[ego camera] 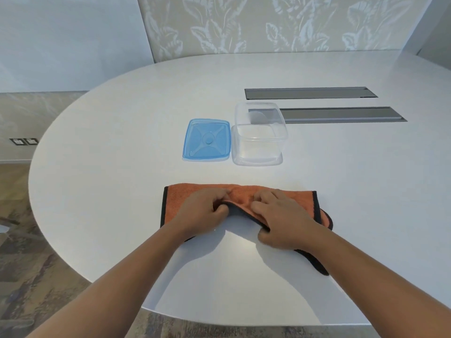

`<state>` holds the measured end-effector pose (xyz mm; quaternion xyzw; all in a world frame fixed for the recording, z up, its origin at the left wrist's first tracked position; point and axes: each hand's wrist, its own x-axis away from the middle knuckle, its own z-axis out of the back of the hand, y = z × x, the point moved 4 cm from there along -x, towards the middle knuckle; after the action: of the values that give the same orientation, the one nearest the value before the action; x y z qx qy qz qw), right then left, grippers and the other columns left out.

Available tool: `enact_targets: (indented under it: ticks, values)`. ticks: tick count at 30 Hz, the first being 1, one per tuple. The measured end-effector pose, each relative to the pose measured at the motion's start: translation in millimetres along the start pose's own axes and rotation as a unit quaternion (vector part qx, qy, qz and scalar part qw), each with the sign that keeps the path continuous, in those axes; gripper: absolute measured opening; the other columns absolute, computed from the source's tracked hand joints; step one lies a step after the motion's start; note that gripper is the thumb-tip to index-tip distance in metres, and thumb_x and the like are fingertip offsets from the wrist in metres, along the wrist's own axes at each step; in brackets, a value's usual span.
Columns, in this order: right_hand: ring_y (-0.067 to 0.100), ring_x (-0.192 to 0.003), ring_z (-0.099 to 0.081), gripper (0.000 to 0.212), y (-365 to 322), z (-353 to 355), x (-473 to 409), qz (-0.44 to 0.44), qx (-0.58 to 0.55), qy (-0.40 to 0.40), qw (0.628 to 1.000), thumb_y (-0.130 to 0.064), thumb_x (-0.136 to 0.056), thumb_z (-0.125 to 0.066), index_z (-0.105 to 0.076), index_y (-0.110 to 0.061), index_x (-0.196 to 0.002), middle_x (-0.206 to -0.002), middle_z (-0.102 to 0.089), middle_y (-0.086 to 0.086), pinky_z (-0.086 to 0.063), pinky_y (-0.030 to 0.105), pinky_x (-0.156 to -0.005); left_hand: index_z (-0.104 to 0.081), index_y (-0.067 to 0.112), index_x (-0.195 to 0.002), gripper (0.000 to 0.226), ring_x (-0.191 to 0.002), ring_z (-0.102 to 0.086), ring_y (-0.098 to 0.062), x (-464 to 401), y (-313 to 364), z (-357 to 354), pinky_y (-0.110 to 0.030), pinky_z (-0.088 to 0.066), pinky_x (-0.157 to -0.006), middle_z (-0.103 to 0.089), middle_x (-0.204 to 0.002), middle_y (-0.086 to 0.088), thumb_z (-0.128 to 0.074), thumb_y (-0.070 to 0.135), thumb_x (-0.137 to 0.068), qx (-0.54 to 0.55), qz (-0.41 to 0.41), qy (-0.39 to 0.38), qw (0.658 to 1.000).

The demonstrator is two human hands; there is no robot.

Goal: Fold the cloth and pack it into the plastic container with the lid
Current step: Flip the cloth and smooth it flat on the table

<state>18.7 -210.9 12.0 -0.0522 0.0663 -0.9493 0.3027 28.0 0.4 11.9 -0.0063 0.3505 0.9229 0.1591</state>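
Likely office meeting room: large white oval conference table (122,132) carrying two recessed cable-access hatches (311,93); leaf-patterned wall panel (268,23) standing behind; floor power sockets (24,141) showing at left.

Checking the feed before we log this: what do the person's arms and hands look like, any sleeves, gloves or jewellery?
Both forearms are bare as far as the frame shows, no sleeves. The left hand and right hand wear no gloves; no rings, watch or bracelet are visible.
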Motion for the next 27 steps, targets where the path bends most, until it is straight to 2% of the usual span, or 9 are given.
enact_targets:
  ticks: [2,4,7,9,12,16,20,22,27]
  values:
    - [0.020,-0.111,-0.045,0.024,6,7,-2,-0.016,-0.040,-0.004,0.999,-0.030,-0.079,-0.047,-0.052,-0.029,-0.103,-0.126,-0.047,-0.009,-0.042,0.036,-0.079,-0.067,0.031,-0.094,0.028,-0.085,-0.066,-0.010,-5,0,8,-0.037,-0.056,-0.075,-0.074,-0.094,0.014,-0.044,0.036,-0.078,0.024,0.036,-0.035,0.998]
    - [0.019,-0.108,-0.047,0.022,15,15,-3,-0.036,-0.070,0.006,0.997,-0.020,-0.079,-0.046,-0.054,-0.028,-0.098,-0.127,-0.050,-0.011,-0.046,0.037,-0.079,-0.060,0.033,-0.098,0.027,-0.090,-0.062,-0.012,-8,1,17,-0.035,-0.052,-0.077,-0.067,-0.096,0.018,-0.046,0.040,-0.075,-0.012,0.022,-0.063,0.998]
    - [0.019,-0.109,-0.050,0.016,26,21,-3,-0.056,-0.071,0.002,0.996,-0.018,-0.080,-0.049,-0.055,-0.027,-0.092,-0.127,-0.053,-0.012,-0.046,0.037,-0.082,-0.049,0.034,-0.102,0.034,-0.101,-0.048,-0.009,-6,-3,23,-0.026,-0.040,-0.078,-0.050,-0.103,0.023,-0.054,0.047,-0.071,-0.153,-0.010,-0.141,0.978]
    - [0.016,-0.097,-0.053,0.013,29,20,-2,-0.075,-0.087,-0.043,0.992,-0.017,-0.080,-0.050,-0.050,-0.030,-0.084,-0.109,-0.053,-0.013,-0.045,0.033,-0.076,-0.046,0.033,-0.095,0.025,-0.090,-0.053,-0.013,-5,-5,23,-0.023,-0.036,-0.067,-0.049,-0.094,0.022,-0.058,0.037,-0.073,-0.181,0.013,-0.177,0.967]
    - [0.014,-0.081,-0.053,0.011,33,26,-3,-0.105,-0.109,-0.084,0.985,-0.018,-0.078,-0.049,-0.046,-0.029,-0.076,-0.087,-0.054,-0.013,-0.040,0.029,-0.065,-0.051,0.029,-0.085,0.016,-0.084,-0.055,-0.015,-11,-1,32,-0.029,-0.038,-0.065,-0.055,-0.089,0.015,-0.051,0.016,-0.076,-0.173,0.063,-0.189,0.965]
    - [0.018,-0.079,-0.058,0.012,37,42,-5,-0.134,-0.182,-0.141,0.964,-0.015,-0.074,-0.048,-0.055,-0.016,-0.084,-0.086,-0.064,-0.002,-0.043,0.035,-0.067,-0.050,0.026,-0.071,0.023,-0.073,-0.053,-0.008,-16,6,46,-0.030,-0.035,-0.060,-0.058,-0.078,0.011,-0.044,0.005,-0.079,-0.144,0.090,-0.219,0.961]
    - [0.017,-0.073,-0.063,0.026,29,32,6,-0.144,-0.285,-0.256,0.912,-0.017,-0.063,-0.051,-0.065,-0.023,-0.084,-0.083,-0.071,-0.002,-0.050,0.035,-0.068,-0.059,0.020,-0.077,0.019,-0.078,-0.061,-0.015,-10,2,43,-0.032,-0.046,-0.067,-0.066,-0.083,0.004,-0.047,0.006,-0.077,-0.127,0.120,-0.318,0.932]
    - [0.020,-0.074,-0.063,0.022,31,31,6,-0.144,-0.266,-0.268,0.915,-0.016,-0.066,-0.055,-0.063,-0.025,-0.085,-0.087,-0.071,0.004,-0.052,0.043,-0.069,-0.057,0.021,-0.077,0.017,-0.078,-0.059,-0.017,-12,-1,44,-0.032,-0.044,-0.067,-0.065,-0.085,0.003,-0.047,0.006,-0.079,-0.139,0.122,-0.305,0.934]
    - [0.028,-0.076,-0.068,0.026,49,47,1,-0.143,-0.185,-0.218,0.947,-0.008,-0.079,-0.052,-0.053,-0.029,-0.094,-0.093,-0.068,0.004,-0.051,0.042,-0.063,-0.055,0.030,-0.093,0.017,-0.095,-0.056,-0.020,-26,-8,56,-0.036,-0.045,-0.080,-0.058,-0.099,0.010,-0.050,0.014,-0.087,-0.186,0.082,-0.151,0.967]
